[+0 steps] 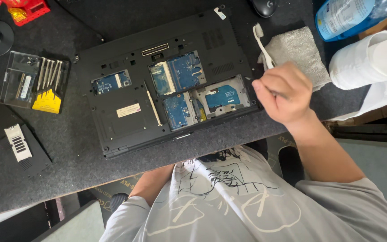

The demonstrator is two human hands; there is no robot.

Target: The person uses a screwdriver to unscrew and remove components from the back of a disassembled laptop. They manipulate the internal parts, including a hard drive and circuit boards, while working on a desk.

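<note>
I see the white toothbrush (262, 45) gripped in my right hand (283, 92), fingers clenched around its handle. Its long axis runs near-upright in view, bristle head pointing away from me and slightly left, hovering just off the right edge of the opened black laptop (166, 85). The laptop lies base-up with blue circuit boards exposed; its near edge sits close to the counter (68, 148) front edge. Right of the brush lies a grey cloth (298, 49), then a paper roll (372, 58). A screwdriver set (45, 80) lies well left. My left hand is out of sight.
</note>
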